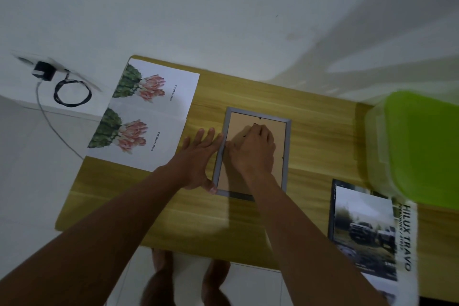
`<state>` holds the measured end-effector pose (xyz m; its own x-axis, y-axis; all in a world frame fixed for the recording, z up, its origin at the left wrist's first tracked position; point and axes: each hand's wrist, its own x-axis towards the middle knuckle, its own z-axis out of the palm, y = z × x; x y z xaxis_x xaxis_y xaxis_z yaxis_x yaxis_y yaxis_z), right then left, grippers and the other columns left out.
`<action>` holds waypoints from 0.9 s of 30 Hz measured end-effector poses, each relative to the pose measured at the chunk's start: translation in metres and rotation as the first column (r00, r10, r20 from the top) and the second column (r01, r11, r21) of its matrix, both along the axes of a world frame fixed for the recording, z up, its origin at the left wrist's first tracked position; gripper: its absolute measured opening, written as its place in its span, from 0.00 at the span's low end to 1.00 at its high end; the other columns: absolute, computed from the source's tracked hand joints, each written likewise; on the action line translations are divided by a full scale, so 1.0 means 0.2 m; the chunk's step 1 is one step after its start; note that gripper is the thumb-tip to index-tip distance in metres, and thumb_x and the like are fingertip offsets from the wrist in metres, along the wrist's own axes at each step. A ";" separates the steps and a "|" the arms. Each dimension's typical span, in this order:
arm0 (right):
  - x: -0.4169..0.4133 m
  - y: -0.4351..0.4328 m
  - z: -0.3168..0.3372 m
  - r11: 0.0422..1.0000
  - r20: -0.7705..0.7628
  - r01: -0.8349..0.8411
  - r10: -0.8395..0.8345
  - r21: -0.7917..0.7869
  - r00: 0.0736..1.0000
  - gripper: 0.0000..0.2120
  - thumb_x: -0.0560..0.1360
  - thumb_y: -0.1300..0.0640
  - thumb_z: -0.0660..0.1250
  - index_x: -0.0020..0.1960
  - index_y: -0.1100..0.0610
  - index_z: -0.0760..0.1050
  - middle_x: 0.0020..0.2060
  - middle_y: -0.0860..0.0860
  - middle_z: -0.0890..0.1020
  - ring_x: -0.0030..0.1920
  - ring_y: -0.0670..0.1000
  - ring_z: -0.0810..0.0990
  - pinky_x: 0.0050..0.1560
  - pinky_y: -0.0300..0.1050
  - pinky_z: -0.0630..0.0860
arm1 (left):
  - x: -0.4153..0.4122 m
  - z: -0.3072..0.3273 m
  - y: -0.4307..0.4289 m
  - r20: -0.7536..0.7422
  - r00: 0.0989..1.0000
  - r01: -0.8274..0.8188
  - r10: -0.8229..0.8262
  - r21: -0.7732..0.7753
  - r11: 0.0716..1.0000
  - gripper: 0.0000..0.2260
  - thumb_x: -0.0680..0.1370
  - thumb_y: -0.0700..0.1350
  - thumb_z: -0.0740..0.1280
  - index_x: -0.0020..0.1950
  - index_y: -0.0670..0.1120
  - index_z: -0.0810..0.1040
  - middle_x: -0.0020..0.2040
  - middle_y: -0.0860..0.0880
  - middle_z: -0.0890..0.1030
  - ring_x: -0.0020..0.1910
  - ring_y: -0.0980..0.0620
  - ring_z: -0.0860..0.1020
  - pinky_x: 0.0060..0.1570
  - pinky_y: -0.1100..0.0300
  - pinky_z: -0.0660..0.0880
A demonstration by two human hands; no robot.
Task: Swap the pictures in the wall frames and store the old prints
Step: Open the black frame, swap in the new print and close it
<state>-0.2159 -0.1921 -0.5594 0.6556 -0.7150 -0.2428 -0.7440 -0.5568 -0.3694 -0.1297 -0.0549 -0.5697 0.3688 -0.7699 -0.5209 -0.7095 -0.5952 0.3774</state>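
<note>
A: Frame location?
B: Frame (287, 156) lies face down mid-bench (310, 112), brown backing (242, 120) up.
A: Hands?
B: Left hand (198, 156) is flat on the bench, fingers straight and spread, along the frame's left side. Its thumb touches the near-left corner. Right hand (253, 151) is on the backing, fingers curled, tips at a small dark clip (255, 124) near the far end. Can't tell if it pinches it.
A: Prints?
B: Far cactus print (159, 87) sits at the far-left corner, near cactus print (139, 136) just beside it along the left edge. Truck print (365, 231) is at the near-right corner, overhanging the near edge. Green-lidded box (422, 146) is at the right edge.
A: Off-bench?
B: Charger (43, 71) and coiled cable (72, 93), left.
</note>
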 end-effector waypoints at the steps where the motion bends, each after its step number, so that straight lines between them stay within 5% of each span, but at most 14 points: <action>1: 0.00 0.00 0.00 1.000 -0.002 -0.004 0.004 -0.002 1.000 0.34 0.74 0.43 0.68 0.70 0.62 0.63 0.69 0.58 0.67 0.72 0.60 0.62 0.72 0.59 0.62 | 0.00 0.00 0.00 0.001 1.000 0.000 0.000 0.005 1.000 0.62 0.63 0.62 0.77 0.77 0.53 0.33 0.77 0.50 0.32 0.73 0.47 0.29 0.72 0.45 0.34; 6: -0.04 -0.06 0.02 0.992 0.029 -0.102 0.100 0.072 0.995 0.29 0.77 0.41 0.64 0.69 0.60 0.66 0.68 0.57 0.70 0.70 0.58 0.67 0.68 0.57 0.68 | 0.00 0.02 0.00 0.022 1.000 0.001 -0.002 0.026 1.000 0.62 0.63 0.61 0.78 0.77 0.54 0.33 0.77 0.50 0.32 0.74 0.46 0.29 0.73 0.44 0.36; 10: -0.17 -0.31 0.10 0.930 0.076 -0.348 0.341 0.120 0.937 0.18 0.77 0.55 0.62 0.66 0.58 0.73 0.62 0.55 0.77 0.63 0.57 0.75 0.58 0.46 0.73 | 0.02 0.03 -0.01 0.034 0.999 0.002 -0.003 0.034 0.999 0.63 0.62 0.61 0.78 0.77 0.54 0.32 0.77 0.50 0.31 0.74 0.46 0.30 0.73 0.44 0.37; 15: -0.26 -0.57 0.16 0.771 -0.136 -0.615 0.635 0.164 0.760 0.28 0.74 0.63 0.68 0.74 0.53 0.69 0.75 0.51 0.67 0.72 0.53 0.69 0.68 0.45 0.67 | 0.05 0.01 0.01 0.058 0.998 0.017 -0.022 0.082 0.996 0.63 0.61 0.62 0.78 0.77 0.54 0.32 0.76 0.50 0.31 0.75 0.46 0.30 0.73 0.43 0.38; 22: -0.27 -0.73 0.11 0.728 -0.149 -0.673 0.686 0.132 0.712 0.24 0.76 0.59 0.70 0.71 0.50 0.74 0.74 0.45 0.68 0.73 0.47 0.67 0.70 0.41 0.63 | 0.01 -0.01 -0.03 0.040 0.999 0.027 -0.031 0.101 0.995 0.64 0.62 0.61 0.78 0.76 0.53 0.30 0.76 0.49 0.31 0.73 0.48 0.29 0.73 0.43 0.38; 27: -0.27 -0.75 0.10 0.692 -0.158 -0.700 0.722 0.176 0.674 0.23 0.77 0.56 0.70 0.71 0.50 0.73 0.75 0.45 0.66 0.78 0.45 0.57 0.74 0.45 0.59 | 0.00 -0.01 -0.02 0.034 0.999 0.022 -0.025 0.098 0.995 0.63 0.62 0.61 0.78 0.76 0.54 0.30 0.75 0.50 0.30 0.72 0.49 0.28 0.73 0.44 0.38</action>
